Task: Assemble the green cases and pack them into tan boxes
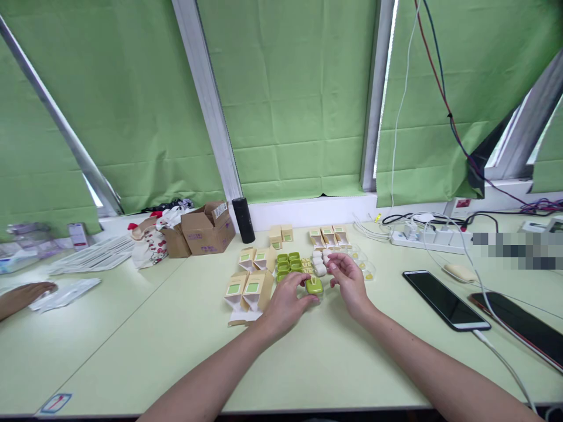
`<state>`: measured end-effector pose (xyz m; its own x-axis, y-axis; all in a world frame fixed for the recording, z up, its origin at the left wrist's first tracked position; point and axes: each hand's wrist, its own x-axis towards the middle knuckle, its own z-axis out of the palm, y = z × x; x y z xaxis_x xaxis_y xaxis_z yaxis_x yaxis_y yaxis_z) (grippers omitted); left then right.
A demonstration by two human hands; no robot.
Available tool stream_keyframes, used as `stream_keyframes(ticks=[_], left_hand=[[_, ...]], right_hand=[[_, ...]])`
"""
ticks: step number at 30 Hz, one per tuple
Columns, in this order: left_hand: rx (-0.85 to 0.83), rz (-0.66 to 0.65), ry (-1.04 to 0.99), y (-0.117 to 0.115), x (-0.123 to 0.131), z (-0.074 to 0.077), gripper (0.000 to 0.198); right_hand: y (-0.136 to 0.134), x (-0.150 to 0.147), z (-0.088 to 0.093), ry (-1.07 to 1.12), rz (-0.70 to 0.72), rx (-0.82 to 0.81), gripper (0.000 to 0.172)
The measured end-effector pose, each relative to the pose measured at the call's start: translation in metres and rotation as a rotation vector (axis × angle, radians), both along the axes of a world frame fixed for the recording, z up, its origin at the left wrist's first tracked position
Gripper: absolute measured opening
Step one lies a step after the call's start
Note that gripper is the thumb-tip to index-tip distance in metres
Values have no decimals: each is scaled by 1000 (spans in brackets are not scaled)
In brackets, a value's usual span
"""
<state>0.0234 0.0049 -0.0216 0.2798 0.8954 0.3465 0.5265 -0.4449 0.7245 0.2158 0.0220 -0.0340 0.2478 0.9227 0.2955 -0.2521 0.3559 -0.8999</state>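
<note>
My left hand (288, 302) grips a small green case (314, 285) with a clear lower part and a pale loop on top, between thumb and fingers just above the table. Just right of it is my right hand (349, 284), its fingers loosely curled and apart, with nothing seen between them. Beyond the hands stand several green open trays (284, 266), small beige printed pieces (307, 265) and white rounded pieces (320, 269). Clear domed shells (367, 271) with yellow spots lie behind my right hand. Beige boxes with green labels (252, 288) stand left of my left hand.
More small boxes (329, 237) stand at the back. A black cylinder (243, 220) and a brown carton (208, 228) are back left. Right are a phone (446, 300), another dark device (521, 325), cables and a power strip (431, 239). Another person's hand (29, 296) rests far left.
</note>
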Motion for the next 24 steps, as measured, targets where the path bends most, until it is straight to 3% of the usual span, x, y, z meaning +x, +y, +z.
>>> stream_keyframes(ticks=[19, 24], left_hand=[[13, -32, 117, 1, 3, -10, 39], [48, -28, 87, 0, 0, -10, 59]], right_hand=[[0, 0, -1, -103, 8, -4, 28], [1, 2, -1, -108, 5, -6, 27]])
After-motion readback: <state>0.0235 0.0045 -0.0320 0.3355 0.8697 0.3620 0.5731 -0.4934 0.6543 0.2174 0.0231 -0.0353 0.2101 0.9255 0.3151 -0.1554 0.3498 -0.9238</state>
